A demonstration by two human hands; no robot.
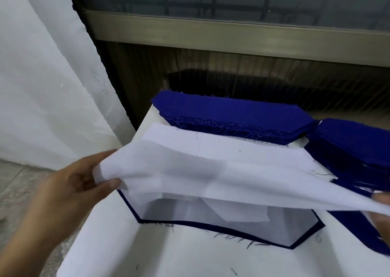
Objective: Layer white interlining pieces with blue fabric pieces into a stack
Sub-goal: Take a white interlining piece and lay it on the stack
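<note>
Landmark: I take the layered stack (228,232) at the near middle of the white table (126,253) as my reference; it shows a white layer on top with a thin blue edge running round its near and left sides.

White interlining piece (211,171): I hold it stretched in the air just above the stack, sagging a little in the middle. I judge it is kept taut between both ends so it can come down flat and square on the layer beneath.

Left hand (69,184): left of the stack, thumb and fingers pinched together on the left end of the interlining, which folds over the thumb.

Right hand (382,213): right of the stack, mostly cut off by the picture edge. It is at the interlining's right end and I judge it grips there, but I cannot tell how its fingers are set.

White supply pile (242,148): just behind the stack, flat, partly hidden by the lifted piece; close by so each sheet is a short reach.

Blue fabric pile (232,114): behind the white pile, at the table's far edge, frayed threads along its near side.

Second blue pile (354,148): right of and behind the stack, leaning out of view.

Progress: as I judge it, a white layer is about to go on, and a blue piece would follow.

Writing: I can read no brand, label or lettering anywhere.
</note>
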